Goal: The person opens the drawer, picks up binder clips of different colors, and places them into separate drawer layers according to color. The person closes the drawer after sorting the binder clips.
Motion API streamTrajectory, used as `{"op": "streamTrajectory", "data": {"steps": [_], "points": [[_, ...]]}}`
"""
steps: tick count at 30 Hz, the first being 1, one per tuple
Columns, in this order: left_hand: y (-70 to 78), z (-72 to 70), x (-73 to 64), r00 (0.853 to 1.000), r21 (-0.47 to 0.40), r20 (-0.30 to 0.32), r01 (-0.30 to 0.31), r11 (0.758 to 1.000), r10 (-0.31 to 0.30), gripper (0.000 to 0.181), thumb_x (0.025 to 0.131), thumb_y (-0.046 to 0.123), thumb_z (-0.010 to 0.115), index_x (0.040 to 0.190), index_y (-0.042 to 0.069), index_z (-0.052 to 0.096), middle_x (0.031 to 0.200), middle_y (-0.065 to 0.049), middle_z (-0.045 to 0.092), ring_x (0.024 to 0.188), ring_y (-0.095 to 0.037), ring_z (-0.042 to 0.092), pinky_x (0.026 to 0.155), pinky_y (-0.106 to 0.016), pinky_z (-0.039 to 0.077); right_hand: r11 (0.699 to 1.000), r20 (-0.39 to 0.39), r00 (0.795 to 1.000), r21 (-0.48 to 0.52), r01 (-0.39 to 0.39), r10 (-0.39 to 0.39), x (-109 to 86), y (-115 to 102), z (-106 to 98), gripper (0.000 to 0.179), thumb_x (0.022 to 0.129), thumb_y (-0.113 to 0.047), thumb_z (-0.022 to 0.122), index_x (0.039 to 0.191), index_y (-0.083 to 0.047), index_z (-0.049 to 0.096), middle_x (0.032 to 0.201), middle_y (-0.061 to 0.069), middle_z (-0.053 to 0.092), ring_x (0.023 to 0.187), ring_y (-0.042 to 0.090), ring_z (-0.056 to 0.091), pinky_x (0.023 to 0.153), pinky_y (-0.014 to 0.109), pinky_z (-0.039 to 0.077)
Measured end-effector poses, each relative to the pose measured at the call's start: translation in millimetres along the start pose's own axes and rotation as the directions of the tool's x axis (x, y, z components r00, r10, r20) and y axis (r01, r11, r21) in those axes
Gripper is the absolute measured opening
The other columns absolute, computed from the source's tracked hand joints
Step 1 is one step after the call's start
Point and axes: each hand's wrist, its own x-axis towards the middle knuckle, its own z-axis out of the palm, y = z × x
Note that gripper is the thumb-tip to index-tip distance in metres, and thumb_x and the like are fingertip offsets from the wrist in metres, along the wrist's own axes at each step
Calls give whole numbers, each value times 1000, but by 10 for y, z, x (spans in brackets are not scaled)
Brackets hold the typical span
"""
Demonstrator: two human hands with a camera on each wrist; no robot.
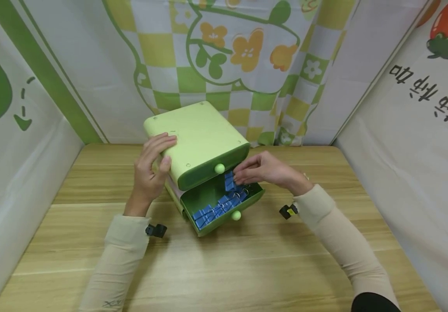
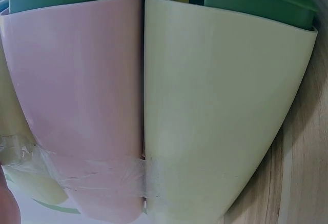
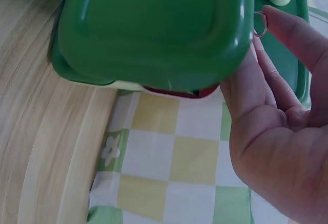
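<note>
A pale green drawer box (image 1: 200,138) stands tilted at an angle on the table, its lower green drawer (image 1: 204,197) pulled out. Several blue binder clips (image 1: 208,214) lie in that drawer. My right hand (image 1: 264,171) pinches one blue binder clip (image 1: 229,181) above the drawer's back right part; its wire handle (image 3: 261,25) shows at the fingertips in the right wrist view. My left hand (image 1: 151,169) rests with extended fingers on the top's left edge. In the left wrist view, the casing's pink side (image 2: 82,96) and pale side (image 2: 220,101) fill the picture.
The wooden table (image 1: 255,268) runs up to a checked floral curtain (image 1: 224,78) behind the box. White printed side panels (image 1: 403,156) border the table. Clear tape (image 2: 92,175) wraps the casing. Round knobs (image 1: 236,215) stick out from the drawer fronts.
</note>
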Motion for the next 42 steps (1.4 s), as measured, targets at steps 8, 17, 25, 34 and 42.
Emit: {"op": "streamTrajectory", "data": {"steps": [8,17,25,34,42], "points": [[7,-3,7,1000,-3,3,-7,1000,7,44,96,26,54,123,-3,74,129,-24,73,136,-38,60,127,-54,36,985,19,997,-155,76,-74,58,-6,86,27,100,-9,69,125,0,75,113,16,81,107,25,79,97,36,64],[0,-13,6,1000,9,10,-5,1000,5,45,96,27,53,123,-2,75,130,-22,73,137,-36,59,127,-52,37,975,22,996,-206,86,-83,130,16,162,27,100,-4,67,124,7,73,114,21,79,105,27,80,94,35,65],[-9,-1,0,1000,2,-2,-6,1000,6,43,96,26,55,121,-4,74,128,-24,73,137,-34,59,127,-49,38,889,-81,985,-445,104,-156,-34,-90,104,27,97,-15,73,120,-2,78,108,10,83,99,21,80,91,38,66],[-18,16,-1,1000,-3,-9,-8,1000,8,44,97,28,55,120,-4,74,128,-24,73,137,-34,60,127,-49,38,803,-156,959,-587,103,-237,-517,-217,209,18,96,-23,76,106,-9,83,98,4,83,86,17,79,77,33,65],[-21,21,-15,1000,8,-14,5,1000,-5,43,96,26,55,119,-5,74,127,-26,73,138,-33,59,128,-49,37,689,-144,947,-718,101,-288,-843,6,614,14,94,-24,78,92,-12,84,83,-2,81,63,0,67,58,18,56]]}}
